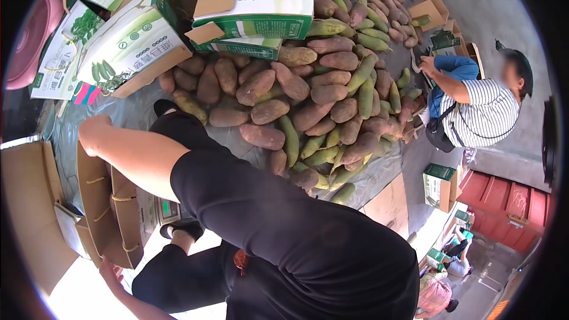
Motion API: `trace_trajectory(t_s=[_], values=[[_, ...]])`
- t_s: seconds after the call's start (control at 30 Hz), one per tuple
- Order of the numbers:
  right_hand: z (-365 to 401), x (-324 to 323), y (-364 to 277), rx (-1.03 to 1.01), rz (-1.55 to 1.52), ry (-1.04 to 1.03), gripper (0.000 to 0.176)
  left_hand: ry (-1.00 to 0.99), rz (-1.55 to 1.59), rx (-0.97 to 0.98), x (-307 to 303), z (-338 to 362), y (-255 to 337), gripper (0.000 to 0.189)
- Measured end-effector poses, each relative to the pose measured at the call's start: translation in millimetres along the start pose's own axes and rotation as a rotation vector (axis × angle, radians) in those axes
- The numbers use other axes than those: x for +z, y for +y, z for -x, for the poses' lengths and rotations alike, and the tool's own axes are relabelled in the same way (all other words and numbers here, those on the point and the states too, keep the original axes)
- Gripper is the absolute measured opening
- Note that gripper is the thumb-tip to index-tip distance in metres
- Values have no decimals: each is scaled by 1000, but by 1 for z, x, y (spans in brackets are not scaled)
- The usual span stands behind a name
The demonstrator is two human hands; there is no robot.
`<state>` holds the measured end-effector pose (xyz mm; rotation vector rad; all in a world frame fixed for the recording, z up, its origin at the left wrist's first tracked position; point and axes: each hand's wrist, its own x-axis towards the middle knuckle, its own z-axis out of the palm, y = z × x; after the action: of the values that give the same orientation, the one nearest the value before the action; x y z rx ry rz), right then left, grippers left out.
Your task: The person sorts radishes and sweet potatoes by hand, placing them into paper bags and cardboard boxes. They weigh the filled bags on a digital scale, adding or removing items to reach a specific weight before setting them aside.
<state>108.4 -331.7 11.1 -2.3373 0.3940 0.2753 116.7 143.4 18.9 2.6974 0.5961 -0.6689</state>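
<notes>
My left hand (95,133) is closed on the upper edge of an open brown cardboard box (98,201) with rope handles. The lower edge of the same box is in my right hand (108,269), whose fingers are partly hidden. Beside the box, a scale (167,208) with a lit green display shows between my feet. A large pile of long green radishes (290,139), many coated in brown soil, lies on a plastic sheet beyond my left arm.
Printed white and green cartons (255,0) stand along the pile's top side, near a pink basin (38,41). A person in a striped shirt (483,112) works across the pile. More people (435,293) and a red door (504,201) are further off.
</notes>
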Motion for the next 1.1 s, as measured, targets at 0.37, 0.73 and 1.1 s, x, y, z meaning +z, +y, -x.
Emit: trace_trajectory(t_s=[0.37, 0.73, 1.1], values=[[29, -15, -9, -3, -50, 96, 40, 154, 44, 9, -18, 30, 5, 64], [31, -23, 7, -20, -165, 4, 39, 130, 6, 30, -49, 45, 3, 67], [19, -6, -2, 30, -112, -22, 30, 96, 192, 43, 11, 65, -6, 71]])
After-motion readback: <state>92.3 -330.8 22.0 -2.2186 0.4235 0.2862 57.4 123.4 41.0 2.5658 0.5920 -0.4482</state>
